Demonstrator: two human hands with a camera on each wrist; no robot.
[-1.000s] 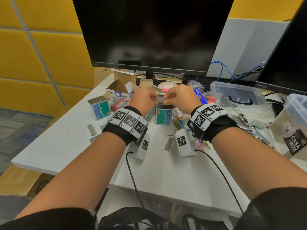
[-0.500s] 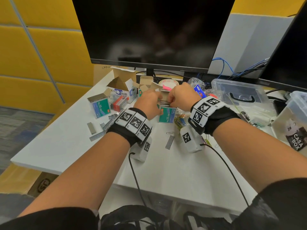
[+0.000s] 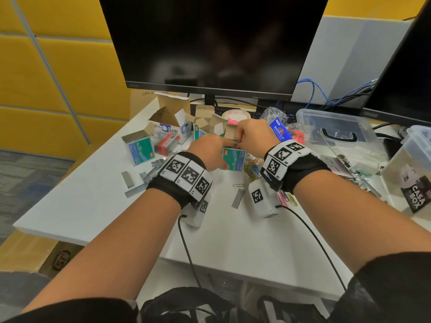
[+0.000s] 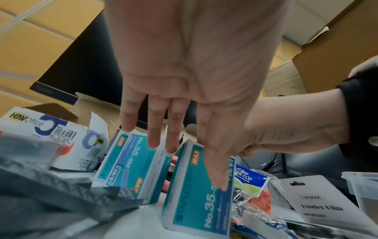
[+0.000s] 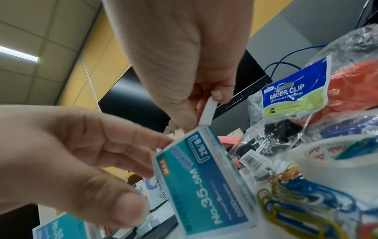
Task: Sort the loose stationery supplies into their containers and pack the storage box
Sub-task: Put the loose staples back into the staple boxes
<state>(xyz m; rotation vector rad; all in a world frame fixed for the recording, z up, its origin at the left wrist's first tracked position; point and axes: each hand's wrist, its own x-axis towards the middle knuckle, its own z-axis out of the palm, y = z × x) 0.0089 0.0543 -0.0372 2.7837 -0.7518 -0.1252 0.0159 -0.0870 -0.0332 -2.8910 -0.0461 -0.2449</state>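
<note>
A teal staples box stands upright on the white desk, its top open. My left hand holds it from the left, thumb on the printed front and fingers behind the top edge. My right hand is just above the box. It pinches a thin pale strip that reaches down to the open top. Whether that strip is the box's flap or a strip of staples I cannot tell.
More staples boxes and an open HBW Office carton stand at the left, with loose staple strips nearby. At the right are coloured paper clips, a binder clip bag, a tape roll and a clear storage box. A monitor stands behind.
Both hands have come down and forward from above the desk to the teal box. My left hand now holds the box and my right hand works at its top.
</note>
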